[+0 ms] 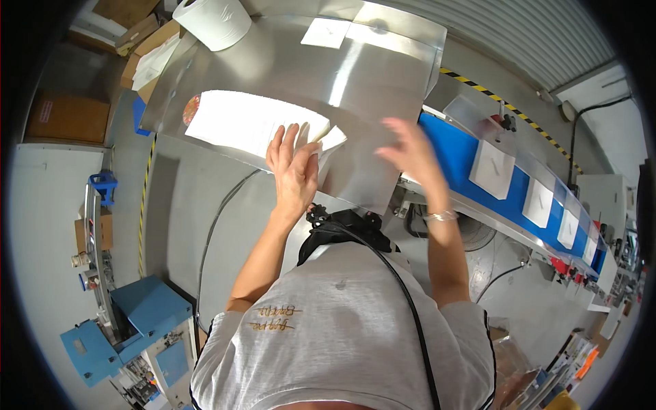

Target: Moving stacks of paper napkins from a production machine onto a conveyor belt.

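A long row of white flat packets lies closely stacked along the near left of the metal table, and a few at its right end lean apart. My left hand rests on that right end, fingers bent over the packets and thumb at their near side. Its hold is partly hidden. To the right, my right hand is blurred by motion, between the table and the blue conveyor belt. Its fingers are apart and nothing shows in them. Several single white packets lie spaced along the belt.
The metal table has a raised rim at its right. On it are a white roll and a flat white packet. A red patterned round thing sits at the row's left end. A black cable crosses my shirt.
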Motion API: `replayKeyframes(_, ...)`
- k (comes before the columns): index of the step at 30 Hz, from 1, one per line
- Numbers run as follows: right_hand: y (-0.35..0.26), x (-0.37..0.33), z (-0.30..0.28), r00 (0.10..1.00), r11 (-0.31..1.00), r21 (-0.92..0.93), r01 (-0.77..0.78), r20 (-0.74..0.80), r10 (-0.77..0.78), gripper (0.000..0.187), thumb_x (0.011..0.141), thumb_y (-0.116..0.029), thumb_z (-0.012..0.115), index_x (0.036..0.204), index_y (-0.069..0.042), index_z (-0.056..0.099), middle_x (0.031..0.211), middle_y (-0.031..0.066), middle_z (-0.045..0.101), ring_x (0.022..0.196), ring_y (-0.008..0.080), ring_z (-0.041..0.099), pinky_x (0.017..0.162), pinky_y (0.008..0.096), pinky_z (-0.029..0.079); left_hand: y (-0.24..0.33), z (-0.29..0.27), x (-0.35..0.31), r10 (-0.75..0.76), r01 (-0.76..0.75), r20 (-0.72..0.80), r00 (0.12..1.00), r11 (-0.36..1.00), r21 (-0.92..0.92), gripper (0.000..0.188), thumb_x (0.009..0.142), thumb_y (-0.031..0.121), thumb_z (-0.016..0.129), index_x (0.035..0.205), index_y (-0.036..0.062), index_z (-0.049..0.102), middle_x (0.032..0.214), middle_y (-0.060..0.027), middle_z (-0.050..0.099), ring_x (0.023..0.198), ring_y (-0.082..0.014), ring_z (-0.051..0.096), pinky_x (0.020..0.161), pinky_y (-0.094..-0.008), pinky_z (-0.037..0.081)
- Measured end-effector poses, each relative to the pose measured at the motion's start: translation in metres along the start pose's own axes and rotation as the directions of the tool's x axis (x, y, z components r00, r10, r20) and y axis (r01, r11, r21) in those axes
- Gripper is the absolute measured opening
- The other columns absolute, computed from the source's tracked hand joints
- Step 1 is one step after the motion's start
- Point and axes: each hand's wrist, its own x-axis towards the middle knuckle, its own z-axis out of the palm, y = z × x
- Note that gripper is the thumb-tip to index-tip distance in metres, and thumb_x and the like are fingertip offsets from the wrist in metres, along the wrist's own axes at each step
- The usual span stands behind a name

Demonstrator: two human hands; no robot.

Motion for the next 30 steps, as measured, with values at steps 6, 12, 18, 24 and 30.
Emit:
replayKeyframes(6, 0.006, 0.025, 0.056, 0.96, 0.974, 0.064, 0.218, 0.164, -0.226, 0.04, 0.087, -0.018, 0.066, 0.123, -0.008, 0.053, 0.12, 0.008, 0.052, 0.11, 0.0179, 0.049, 0.09, 0.0291, 0.044, 0.003, -0.009, 0.008, 0.014, -0.014, 0.033, 0.999, 1.0, 0.007, 0.037, 0.079, 0.012, 0.071, 0.115, 0.009, 0.063, 0.143, -0.018, 0.038, 0.135, -0.0394, 0.029, 0.108, -0.0494, 0.024)
replayKeyframes(12, 0.05, -0.016, -0.023, 0.809, 0.843, 0.192, -0.503, -0.239, 0.537, 0.025, 0.094, -0.026, 0.059, 0.098, -0.002, 0.053, 0.084, 0.0032, 0.055, 0.075, 0.0105, 0.05, 0.066, 0.0276, 0.044, -0.016, -0.007, 0.003, -0.011, 0.013, -0.034, 0.999, 0.998, 0.065, 0.033, 0.08, 0.002, 0.066, 0.113, 0.0068, 0.063, 0.135, -0.0185, 0.045, 0.128, -0.0402, 0.038, 0.103, -0.0491, 0.032)
replayKeyframes(18, 0.1, -0.054, -0.076, 0.661, 0.617, -0.507, -0.602, -0.75, 0.029, 0.044, 0.083, -0.027, 0.068, 0.113, 0.001, 0.054, 0.107, 0.0199, 0.061, 0.093, 0.0328, 0.06, 0.08, 0.044, 0.047, -0.014, -0.003, 0.004, -0.028, 0.029, -0.077, 0.997, 0.999, 0.015, 0.032, 0.076, 0.0, 0.067, 0.107, 0.008, 0.066, 0.129, -0.0158, 0.051, 0.127, -0.0386, 0.039, 0.104, -0.0503, 0.03)
replayKeyframes(24, -0.013, 0.01, 0.011, 0.994, 0.997, -0.058, -0.051, -0.097, 0.045, 0.045, 0.073, -0.012, 0.074, 0.115, -0.012, 0.057, 0.111, 0.0111, 0.058, 0.102, 0.0296, 0.055, 0.088, 0.038, 0.045, -0.017, 0.0, 0.002, 0.023, -0.018, -0.075, 0.997, 0.998, 0.063, 0.027, 0.076, 0.0, 0.067, 0.102, 0.0087, 0.069, 0.13, -0.0138, 0.051, 0.127, -0.038, 0.039, 0.104, -0.0518, 0.029)
replayKeyframes(30, -0.014, 0.046, 0.071, 0.934, 0.947, 0.119, 0.299, 0.168, -0.316, 0.042, 0.081, -0.014, 0.071, 0.12, -0.009, 0.053, 0.117, 0.0087, 0.056, 0.106, 0.0212, 0.056, 0.086, 0.0308, 0.047, -0.014, -0.011, 0.008, 0.093, -0.093, 0.004, 0.996, 0.995, 0.045, 0.028, 0.078, 0.005, 0.068, 0.106, 0.0092, 0.068, 0.137, -0.0146, 0.045, 0.132, -0.0394, 0.033, 0.106, -0.0539, 0.024)
